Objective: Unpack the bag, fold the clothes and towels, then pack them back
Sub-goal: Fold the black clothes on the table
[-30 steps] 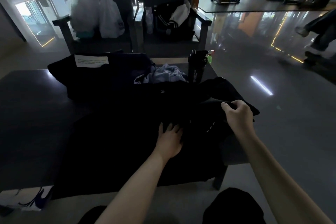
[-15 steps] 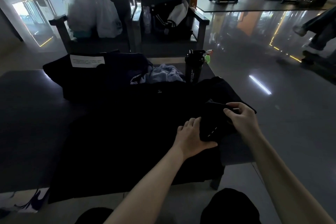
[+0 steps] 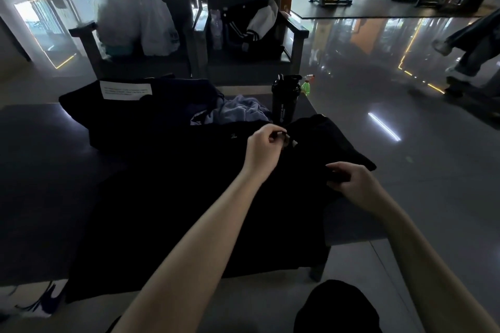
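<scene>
Black garment [image 3: 162, 197] spread flat across the bench [image 3: 40, 170], fold in hand.
Your right hand [image 3: 351, 186] grips its near right edge; your left hand [image 3: 263, 149] pinches cloth further up, likely to carry that side over. Behind, pale blue cloth [image 3: 238, 111] lies crumpled beside the dark bag [image 3: 162, 108], seemingly awaiting folding. Bag's white label [image 3: 125, 90], garment's small chest mark [image 3: 232, 136], black shaker bottle [image 3: 285, 101] lettering: none legible.

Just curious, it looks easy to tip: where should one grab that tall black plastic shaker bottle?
Probably round its straight cylindrical body, below the wider lid, coming from the near right. The tall black plastic shaker bottle stands upright near the far edge of the dark table, and a crumpled light-blue cloth crowds its left side.
</scene>
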The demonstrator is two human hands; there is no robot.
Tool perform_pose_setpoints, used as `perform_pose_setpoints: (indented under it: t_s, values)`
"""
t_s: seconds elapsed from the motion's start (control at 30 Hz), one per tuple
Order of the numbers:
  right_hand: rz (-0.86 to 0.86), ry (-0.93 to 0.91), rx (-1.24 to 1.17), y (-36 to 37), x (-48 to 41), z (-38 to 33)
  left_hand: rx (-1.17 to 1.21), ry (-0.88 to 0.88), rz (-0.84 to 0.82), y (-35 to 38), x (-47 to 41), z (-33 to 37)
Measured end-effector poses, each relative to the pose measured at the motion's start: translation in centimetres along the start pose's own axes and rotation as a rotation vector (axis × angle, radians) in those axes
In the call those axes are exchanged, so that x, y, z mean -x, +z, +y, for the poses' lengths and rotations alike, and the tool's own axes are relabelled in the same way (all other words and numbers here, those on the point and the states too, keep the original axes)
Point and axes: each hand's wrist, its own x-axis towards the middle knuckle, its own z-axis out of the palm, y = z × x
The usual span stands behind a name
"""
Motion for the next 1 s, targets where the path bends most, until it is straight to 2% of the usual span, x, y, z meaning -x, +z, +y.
perform_pose_setpoints:
  t_s: [0.1,0.2,0.3,0.43,0.57,0.7,0.8,0.93,1.0]
  values:
    - [0.022,-0.043,-0.041,2.3,0.2,-0.6,-0.036,0.138,0.002,-2.3,-1.2,1.3]
    - [-0.074,-0.132,-0.073,4.7,0.6,-1.5,-0.237,0.339,-0.051,-4.8,-0.2,0.5]
    - [-0.259,-0.148,0.154,7.1,0.8,-1.6,-0.529,0.413,-0.057,-6.4,1.5,-2.2]
    - [-0.394,-0.09,0.317,9.4,1.7,-1.4,-0.764,0.128,-0.215,-7.1,1.6,-6.4]
    - [-0.329,-0.081,0.39,10.7,2.1,-0.9,-0.786,-0.088,-0.262,-6.6,0.5,-8.6]
    - [-0.236,-0.1,0.372,11.5,1.8,-0.1,-0.731,-0.153,-0.236,-4.3,-1.3,-9.5]
    - [-0.211,-0.088,0.469,12.4,1.9,0.8,-0.707,-0.206,-0.258,-1.9,-3.2,-9.9]
    - [-0.179,-0.085,0.57,13.1,2.2,2.0,-0.709,-0.291,-0.137,0.8,-5.9,-9.7]
    - [-0.158,-0.085,0.58,13.0,2.3,2.5,-0.724,-0.309,-0.155,1.4,-7.2,-9.6]
